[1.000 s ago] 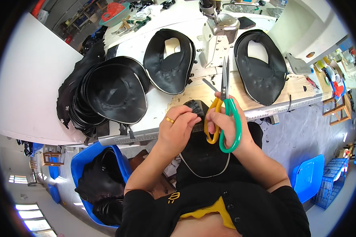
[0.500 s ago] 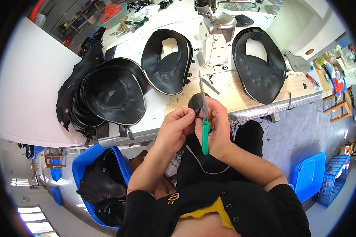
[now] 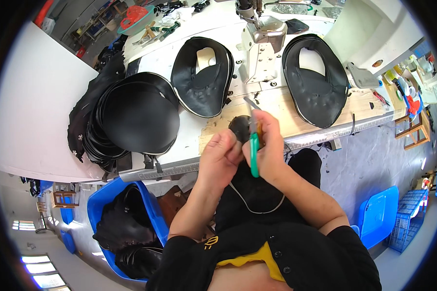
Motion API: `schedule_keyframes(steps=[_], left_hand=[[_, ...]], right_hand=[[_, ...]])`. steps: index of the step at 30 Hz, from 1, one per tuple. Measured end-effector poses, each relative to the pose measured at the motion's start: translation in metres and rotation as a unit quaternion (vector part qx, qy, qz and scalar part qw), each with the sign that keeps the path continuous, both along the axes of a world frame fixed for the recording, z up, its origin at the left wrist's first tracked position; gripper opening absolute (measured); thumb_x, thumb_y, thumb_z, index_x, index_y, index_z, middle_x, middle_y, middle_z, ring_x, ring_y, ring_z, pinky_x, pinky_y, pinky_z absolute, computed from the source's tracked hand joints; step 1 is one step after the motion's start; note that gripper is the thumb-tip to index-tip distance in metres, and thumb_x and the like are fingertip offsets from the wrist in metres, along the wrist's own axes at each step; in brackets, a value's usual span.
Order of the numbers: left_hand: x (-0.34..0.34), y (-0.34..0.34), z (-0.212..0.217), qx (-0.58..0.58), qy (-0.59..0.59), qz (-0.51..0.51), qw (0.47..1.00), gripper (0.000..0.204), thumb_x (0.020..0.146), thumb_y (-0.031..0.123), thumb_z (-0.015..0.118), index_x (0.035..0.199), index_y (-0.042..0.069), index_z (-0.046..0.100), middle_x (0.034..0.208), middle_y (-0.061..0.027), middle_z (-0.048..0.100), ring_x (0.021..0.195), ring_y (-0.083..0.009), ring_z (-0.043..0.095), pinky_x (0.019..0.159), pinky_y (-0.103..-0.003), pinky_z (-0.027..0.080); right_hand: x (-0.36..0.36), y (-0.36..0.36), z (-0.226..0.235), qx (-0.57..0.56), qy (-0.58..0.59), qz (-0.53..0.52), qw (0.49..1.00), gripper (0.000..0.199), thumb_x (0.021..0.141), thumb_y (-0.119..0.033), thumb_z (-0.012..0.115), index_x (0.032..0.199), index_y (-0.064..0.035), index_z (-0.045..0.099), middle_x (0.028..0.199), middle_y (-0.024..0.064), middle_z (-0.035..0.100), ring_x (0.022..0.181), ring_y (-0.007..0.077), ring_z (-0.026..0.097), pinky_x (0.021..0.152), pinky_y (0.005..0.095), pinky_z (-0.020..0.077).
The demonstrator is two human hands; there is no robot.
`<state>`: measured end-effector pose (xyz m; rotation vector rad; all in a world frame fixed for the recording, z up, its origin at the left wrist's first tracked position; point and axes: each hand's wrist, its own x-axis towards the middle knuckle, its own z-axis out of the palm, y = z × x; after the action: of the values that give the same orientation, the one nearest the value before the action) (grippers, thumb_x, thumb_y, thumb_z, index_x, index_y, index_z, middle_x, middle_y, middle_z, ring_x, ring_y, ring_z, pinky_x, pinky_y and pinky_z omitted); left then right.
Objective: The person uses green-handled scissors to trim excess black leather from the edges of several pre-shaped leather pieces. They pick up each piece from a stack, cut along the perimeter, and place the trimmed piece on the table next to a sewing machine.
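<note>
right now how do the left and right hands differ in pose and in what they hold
The left hand grips the black piece; the right hand holds scissors with a green handle.
The left hand is bunched into a fist, while the right hand wraps around the scissors.
Both hands are bare and close together.

Green-and-yellow-handled metal scissors [image 3: 254,157]: in the right hand [image 3: 268,153], blades blurred, pointing away from the body. Black leather-like piece [image 3: 253,194]: upper end gripped by the left hand [image 3: 220,156], pale curved edging below.
</note>
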<state>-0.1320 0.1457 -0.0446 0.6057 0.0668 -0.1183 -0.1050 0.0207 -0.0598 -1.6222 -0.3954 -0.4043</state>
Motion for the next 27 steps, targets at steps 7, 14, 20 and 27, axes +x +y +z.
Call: schedule_keyframes(steps=[7, 14, 20, 27], left_hand=[[-0.009, 0.003, 0.017, 0.513, -0.211, 0.171, 0.814, 0.025, 0.079, 0.012, 0.067, 0.099, 0.002, 0.057, 0.093, -0.0066, 0.053, 0.078, -0.0172, 0.053, 0.066, -0.026, 0.044], [-0.001, 0.000, 0.029, 0.612, -0.310, 0.091, 0.722, 0.045, 0.073, -0.003, 0.065, 0.115, 0.001, 0.051, 0.113, -0.0143, 0.054, 0.100, -0.0298, 0.054, 0.084, -0.035, 0.045], [0.015, 0.009, 0.017, 0.711, -0.355, 0.169, 0.584, 0.037, 0.069, -0.007, 0.061, 0.105, 0.002, 0.058, 0.106, -0.0125, 0.057, 0.093, -0.0317, 0.056, 0.080, -0.037, 0.046], [0.017, 0.009, 0.008, 0.621, -0.274, 0.175, 0.713, 0.019, 0.075, -0.003, 0.063, 0.094, 0.001, 0.063, 0.098, -0.0114, 0.059, 0.085, -0.0234, 0.059, 0.072, -0.031, 0.047]], right_hand=[[-0.002, -0.008, 0.020, 0.152, 0.155, 0.078, 0.973, 0.062, 0.073, 0.019, 0.046, 0.127, -0.0097, 0.034, 0.091, 0.0040, 0.047, 0.073, 0.0078, 0.049, 0.059, 0.0215, 0.0466], [0.004, -0.011, 0.012, 0.121, 0.143, 0.094, 0.978, 0.058, 0.077, 0.013, 0.051, 0.127, -0.0092, 0.033, 0.090, 0.0045, 0.050, 0.073, 0.0084, 0.051, 0.061, 0.0220, 0.0468], [0.007, -0.008, 0.014, 0.106, 0.122, 0.101, 0.982, 0.058, 0.075, 0.013, 0.052, 0.126, -0.0083, 0.034, 0.087, 0.0036, 0.050, 0.072, 0.0065, 0.049, 0.059, 0.0202, 0.0438], [0.007, -0.005, 0.016, 0.090, 0.105, 0.103, 0.985, 0.055, 0.075, 0.013, 0.053, 0.123, -0.0070, 0.035, 0.083, 0.0026, 0.051, 0.067, 0.0047, 0.048, 0.056, 0.0187, 0.0416]])
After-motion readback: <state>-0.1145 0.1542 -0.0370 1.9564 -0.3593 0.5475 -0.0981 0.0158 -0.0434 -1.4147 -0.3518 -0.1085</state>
